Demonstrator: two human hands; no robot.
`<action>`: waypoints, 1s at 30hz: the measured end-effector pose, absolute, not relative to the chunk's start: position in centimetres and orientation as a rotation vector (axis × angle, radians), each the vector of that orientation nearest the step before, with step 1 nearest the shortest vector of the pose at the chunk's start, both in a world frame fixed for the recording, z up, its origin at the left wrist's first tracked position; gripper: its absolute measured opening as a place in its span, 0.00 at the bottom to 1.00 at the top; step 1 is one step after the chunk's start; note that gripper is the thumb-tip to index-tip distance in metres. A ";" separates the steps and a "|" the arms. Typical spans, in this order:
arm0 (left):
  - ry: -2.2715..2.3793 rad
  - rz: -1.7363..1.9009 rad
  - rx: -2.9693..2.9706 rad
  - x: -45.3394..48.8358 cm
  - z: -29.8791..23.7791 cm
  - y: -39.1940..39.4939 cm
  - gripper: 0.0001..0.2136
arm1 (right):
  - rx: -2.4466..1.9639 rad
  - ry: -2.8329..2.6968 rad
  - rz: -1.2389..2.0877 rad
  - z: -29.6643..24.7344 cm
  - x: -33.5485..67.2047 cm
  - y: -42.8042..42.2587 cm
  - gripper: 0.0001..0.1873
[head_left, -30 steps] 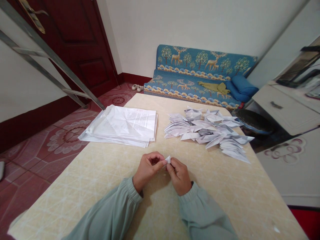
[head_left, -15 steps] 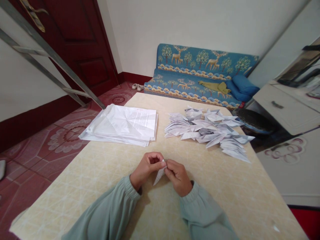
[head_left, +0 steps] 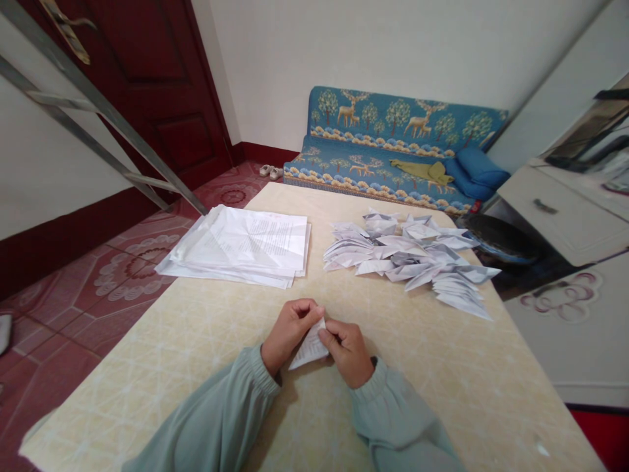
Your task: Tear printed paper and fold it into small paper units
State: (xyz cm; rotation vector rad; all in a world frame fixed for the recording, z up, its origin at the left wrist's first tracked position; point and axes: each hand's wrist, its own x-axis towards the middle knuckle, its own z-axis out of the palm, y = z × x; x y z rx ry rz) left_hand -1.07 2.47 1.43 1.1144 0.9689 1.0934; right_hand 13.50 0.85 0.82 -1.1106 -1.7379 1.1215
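Between my hands, just above the table's near middle, is a small folded piece of paper (head_left: pixel 310 346) with printed lines on it. My left hand (head_left: pixel 289 331) pinches its upper left edge between thumb and fingers. On the other side my right hand (head_left: pixel 350 349) grips the right edge, thumb on top. The paper's wide lower part points down towards me; its top is partly covered by fingers. Beyond my left hand lies a stack of printed, creased sheets (head_left: pixel 250 242). A spread of pointed folded paper pieces (head_left: pixel 407 252) lies beyond my right hand.
The table (head_left: pixel 196 354) has a pale yellow patterned cover. Behind it stands a blue sofa (head_left: pixel 383 141) with a cushion and a yellow-green cloth. A metal ladder (head_left: pixel 108 111) leans at the left by a dark red door (head_left: pixel 147 65). White cabinets (head_left: pixel 565 210) border the right.
The folded paper now shows a wider, triangular face where it was a narrow point before. My left thumb has shifted up slightly, and both hands remain in nearly the same place.
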 end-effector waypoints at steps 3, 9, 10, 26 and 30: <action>0.990 1.001 1.115 -1.0 1.2 2.7 0.14 | -1.180 -1.542 1.152 0.6 13.7 0.9 0.18; 1.031 0.983 1.228 -0.7 1.1 2.8 0.15 | -1.264 -1.439 1.010 0.4 14.0 1.0 0.18; 1.035 0.979 1.254 -0.7 1.1 2.8 0.16 | -1.273 -1.417 1.001 0.3 14.1 1.0 0.18; 0.939 0.775 1.608 0.2 1.2 1.4 0.17 | -1.316 -1.219 0.919 0.1 14.8 1.7 0.12; 0.988 0.876 1.615 0.3 1.4 1.4 0.17 | -1.277 -1.119 1.045 0.2 14.5 1.9 0.12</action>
